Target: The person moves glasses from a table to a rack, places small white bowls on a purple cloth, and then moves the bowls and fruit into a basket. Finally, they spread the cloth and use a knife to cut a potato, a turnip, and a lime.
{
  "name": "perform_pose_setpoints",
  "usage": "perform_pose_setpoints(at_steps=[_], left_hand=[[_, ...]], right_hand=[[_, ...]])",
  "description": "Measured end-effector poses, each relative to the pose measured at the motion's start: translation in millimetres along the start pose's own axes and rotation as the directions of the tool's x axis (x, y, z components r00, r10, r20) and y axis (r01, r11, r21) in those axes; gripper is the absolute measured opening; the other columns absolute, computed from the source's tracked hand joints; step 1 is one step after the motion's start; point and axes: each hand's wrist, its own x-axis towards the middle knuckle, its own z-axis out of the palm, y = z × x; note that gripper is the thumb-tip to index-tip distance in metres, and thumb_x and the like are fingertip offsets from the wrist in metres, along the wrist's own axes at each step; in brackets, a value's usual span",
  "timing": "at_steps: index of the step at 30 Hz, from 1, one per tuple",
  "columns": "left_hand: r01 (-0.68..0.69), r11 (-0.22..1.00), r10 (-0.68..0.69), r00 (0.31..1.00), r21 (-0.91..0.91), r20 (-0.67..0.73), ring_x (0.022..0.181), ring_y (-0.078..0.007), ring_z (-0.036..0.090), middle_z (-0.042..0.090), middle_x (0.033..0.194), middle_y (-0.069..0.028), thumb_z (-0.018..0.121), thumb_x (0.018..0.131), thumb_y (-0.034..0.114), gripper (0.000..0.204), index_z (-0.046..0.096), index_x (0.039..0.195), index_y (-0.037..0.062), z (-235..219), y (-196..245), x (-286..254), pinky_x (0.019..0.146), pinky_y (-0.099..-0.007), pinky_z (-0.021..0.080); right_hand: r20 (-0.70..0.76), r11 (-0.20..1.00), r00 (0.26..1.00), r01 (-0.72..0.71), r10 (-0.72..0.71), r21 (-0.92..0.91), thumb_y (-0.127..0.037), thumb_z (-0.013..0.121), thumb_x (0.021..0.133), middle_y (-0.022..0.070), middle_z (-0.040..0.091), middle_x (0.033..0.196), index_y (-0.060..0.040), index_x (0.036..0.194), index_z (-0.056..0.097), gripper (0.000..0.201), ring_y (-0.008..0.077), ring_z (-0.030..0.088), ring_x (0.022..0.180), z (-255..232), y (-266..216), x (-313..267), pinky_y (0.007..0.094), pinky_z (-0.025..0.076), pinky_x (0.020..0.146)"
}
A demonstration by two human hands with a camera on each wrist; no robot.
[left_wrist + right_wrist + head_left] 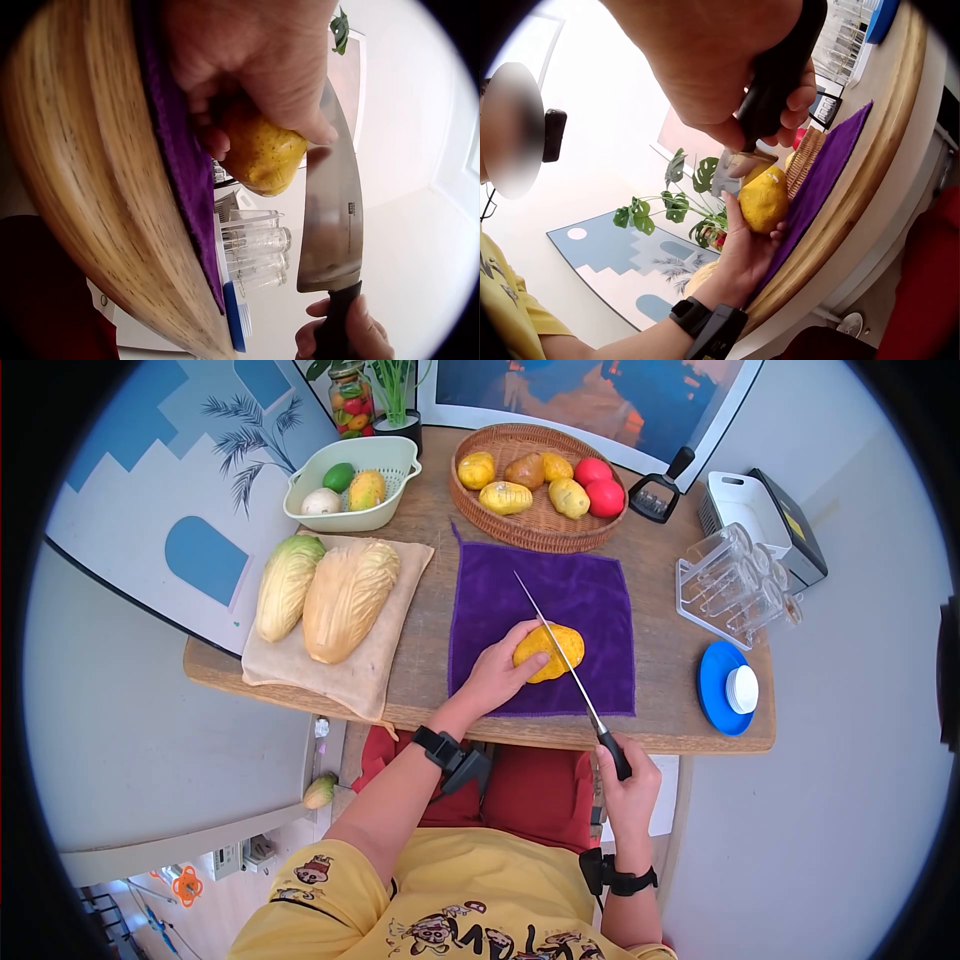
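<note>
Hands hold potato (pixel 549 651) (left (pixel 497 673)) and knife (pixel 560 650) (right (pixel 628 780)) on purple cloth (pixel 600 600), basket (pixel 535 530) behind.

A wooden table (pixel 430 660) carries a purple cloth (pixel 590 605), wicker basket (pixel 480 510), colander (pixel 390 455), burlap mat (pixel 385 650) and blue lid (pixel 715 685).

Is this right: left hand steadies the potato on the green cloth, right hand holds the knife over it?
Not quite: the cloth is purple, not green, as the head view shows. The rest holds: the left hand steadies the potato on it, and the right hand holds the knife over it.
</note>
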Motion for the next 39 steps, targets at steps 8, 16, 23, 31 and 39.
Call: perform_pose_setpoints(at_steps=[8,16,23,31,39], left_hand=[[0.063,0.997,-0.063,0.998,-0.046,0.02,0.109,-0.0278,0.068,0.067,0.119,-0.0136,0.066,0.098,0.037,0.051,0.05,0.14,0.0132,-2,11,0,0.093,-0.0371,0.053],[0.11,0.991,-0.107,0.993,-0.071,0.044,0.11,-0.0281,0.067,0.067,0.12,-0.0127,0.067,0.098,0.033,0.048,0.051,0.139,0.0134,0,5,0,0.095,-0.0374,0.052],[0.097,0.992,-0.094,0.995,-0.084,0.035,0.113,-0.0269,0.066,0.066,0.123,-0.0129,0.067,0.098,0.029,0.048,0.051,0.139,0.0132,0,12,-1,0.096,-0.0368,0.051],[0.07,0.994,-0.067,0.997,-0.078,0.036,0.112,-0.0262,0.066,0.066,0.121,-0.0128,0.067,0.098,0.031,0.05,0.05,0.14,0.0121,1,7,0,0.096,-0.0359,0.051],[0.057,0.997,-0.056,0.998,-0.046,0.019,0.113,-0.0272,0.066,0.067,0.122,-0.0129,0.068,0.097,0.029,0.049,0.05,0.14,0.0126,1,8,0,0.096,-0.0363,0.051]], right_hand=[[-0.011,1.0,1.0,-0.025,0.025,-0.004,-0.018,0.077,0.089,0.0191,0.071,0.086,0.0009,0.102,0.071,0.024,0.0333,0.068,0.074,0,1,0,0.0377,0.053,0.068],[-0.027,0.998,0.999,0.027,-0.028,-0.048,-0.019,0.077,0.089,0.0187,0.071,0.085,-0.0002,0.102,0.071,0.024,0.0349,0.068,0.073,0,-1,-1,0.0386,0.053,0.067],[0.028,1.0,1.0,0.0,0.0,-0.003,-0.017,0.077,0.089,0.0184,0.071,0.085,-0.0001,0.103,0.072,0.023,0.0332,0.069,0.074,-1,-4,-5,0.0373,0.053,0.068],[-0.047,0.998,0.997,-0.068,0.067,-0.005,-0.017,0.077,0.089,0.0181,0.071,0.085,0.0004,0.102,0.072,0.023,0.0315,0.069,0.074,-4,3,1,0.0368,0.053,0.069],[0.016,1.0,1.0,-0.018,0.018,0.009,-0.018,0.078,0.089,0.0187,0.07,0.082,0.0002,0.102,0.071,0.023,0.0331,0.068,0.072,3,-1,-6,0.0368,0.053,0.067]])
